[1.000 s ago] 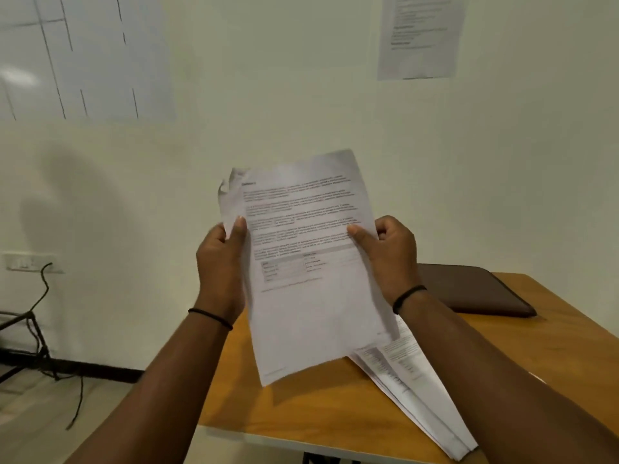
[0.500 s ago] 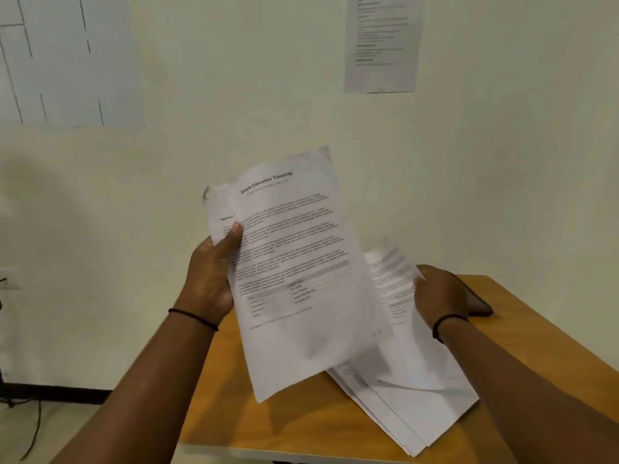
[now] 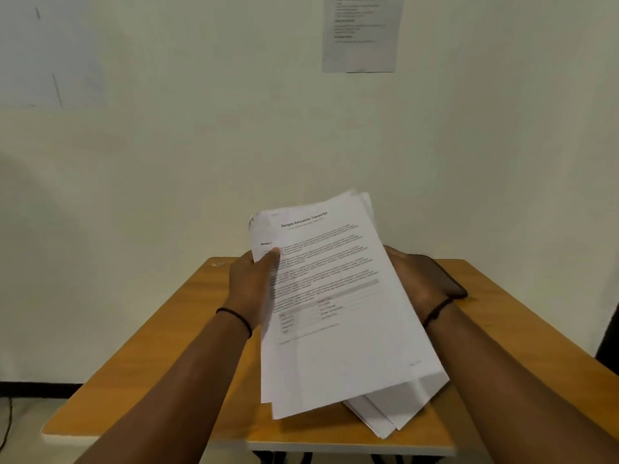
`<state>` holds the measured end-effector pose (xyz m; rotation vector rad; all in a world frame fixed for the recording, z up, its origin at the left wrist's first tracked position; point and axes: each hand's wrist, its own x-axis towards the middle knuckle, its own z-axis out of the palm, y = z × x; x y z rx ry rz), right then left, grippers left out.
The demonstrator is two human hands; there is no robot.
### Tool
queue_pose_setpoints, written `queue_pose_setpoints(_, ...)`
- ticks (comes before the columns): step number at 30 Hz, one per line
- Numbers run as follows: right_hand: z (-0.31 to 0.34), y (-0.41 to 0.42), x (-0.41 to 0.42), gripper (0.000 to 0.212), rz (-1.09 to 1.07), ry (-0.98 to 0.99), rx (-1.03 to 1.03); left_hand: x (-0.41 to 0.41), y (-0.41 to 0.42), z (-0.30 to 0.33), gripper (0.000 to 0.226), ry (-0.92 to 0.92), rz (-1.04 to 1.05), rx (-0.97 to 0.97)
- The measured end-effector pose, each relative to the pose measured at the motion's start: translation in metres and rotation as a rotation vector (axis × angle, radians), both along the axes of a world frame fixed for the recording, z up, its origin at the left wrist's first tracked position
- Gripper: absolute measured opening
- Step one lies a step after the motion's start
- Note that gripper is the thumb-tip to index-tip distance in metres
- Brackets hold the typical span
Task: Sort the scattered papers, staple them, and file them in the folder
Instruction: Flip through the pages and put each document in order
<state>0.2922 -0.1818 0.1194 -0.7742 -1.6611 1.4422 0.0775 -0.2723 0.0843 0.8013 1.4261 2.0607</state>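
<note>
My left hand [image 3: 250, 287] grips a set of printed white papers [image 3: 338, 336] by their left edge, thumb on the top sheet headed "Sample Education Transcript". The papers lie tilted low over the wooden table [image 3: 150, 363]. My right hand [image 3: 415, 279] is at their right edge, its fingers tucked under the sheets and hidden. More white sheets [image 3: 378, 420] fan out beneath, resting on the table near its front edge. A dark brown folder [image 3: 455, 287] lies flat behind my right wrist, mostly covered. No stapler is in view.
The table stands against a pale wall with a printed notice [image 3: 361, 31] taped high up. The table's front edge is close to me. Floor and a black cable [image 3: 6, 426] show at lower left, and a dark object [image 3: 609, 343] stands at the right edge.
The papers were held up in both hands, then my right hand dropped to the pile on the table. Now my left hand has lowered its sheets onto that pile and my right hand is at their right edge.
</note>
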Motion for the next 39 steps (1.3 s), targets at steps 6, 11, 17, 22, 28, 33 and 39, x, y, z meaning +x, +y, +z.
queue_pose_setpoints(6,-0.032,0.037,0.037,0.030,0.138,-0.024,-0.090,0.037,0.035,-0.032,0.040,0.247,0.116,-0.083)
queue_pose_setpoints(11,-0.064,0.083,0.081,0.027,-0.101,-0.197,-0.073,0.068,0.081,-0.058,0.070,0.007,0.055,-0.266)
queue_pose_setpoints(17,-0.099,0.118,0.146,0.030,-0.171,-0.278,-0.247,0.027,0.076,-0.089,0.070,0.336,0.400,-1.070)
queue_pose_setpoints(22,-0.121,0.124,0.145,0.020,-0.238,-0.440,-0.194,0.017,0.088,-0.080,0.036,0.154,0.206,-0.850)
queue_pose_setpoints(28,-0.130,0.124,0.137,0.022,-0.186,-0.459,-0.203,0.051,0.094,-0.103,0.028,-0.279,0.052,-0.599)
queue_pose_setpoints(33,-0.133,0.132,0.147,0.019,-0.391,-0.749,0.006,0.050,0.098,-0.105,0.029,-0.172,0.065,-0.428)
queue_pose_setpoints(39,-0.130,0.104,0.095,0.042,-0.668,-1.089,0.679,0.010,0.079,-0.096,0.024,-0.104,0.090,-0.280)
